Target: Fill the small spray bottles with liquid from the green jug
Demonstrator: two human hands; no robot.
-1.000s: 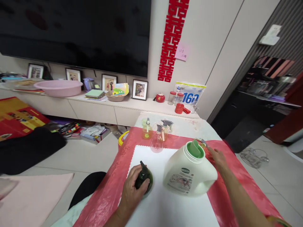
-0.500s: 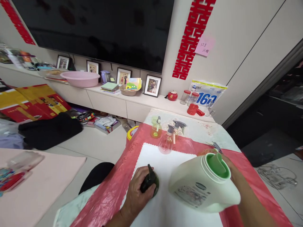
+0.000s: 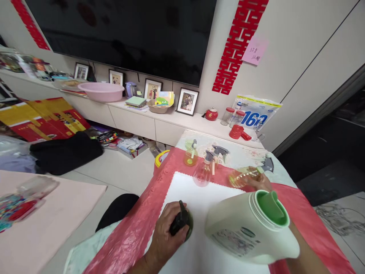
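My left hand (image 3: pixel 168 230) is closed around the black pump head (image 3: pixel 180 220) of a dark green bottle, whose body is mostly hidden beneath it. Beyond the big jug, my right hand (image 3: pixel 262 183) grips a clear spray bottle (image 3: pixel 242 177) with a grey trigger head, lying tilted with yellowish liquid inside. The pale green jug (image 3: pixel 236 226) stands uncapped, with a green spout in its mouth, and hides part of my right forearm. Farther back stand an empty-looking clear spray bottle (image 3: pixel 202 173) and a small bottle of yellow liquid (image 3: pixel 190 156).
A white board (image 3: pixel 196 251) lies on the red cloth (image 3: pixel 142 213) over the table. Behind is a low cabinet with a pink basin (image 3: pixel 101 92), picture frames, red-lidded jars (image 3: pixel 227 116) and a white bag (image 3: pixel 255 114). A pink table (image 3: pixel 42 232) stands at left.
The spray bottle in my right hand has come into fuller view behind the jug, farther back on the table. My left hand stays on the dark bottle. The view has shifted slightly.
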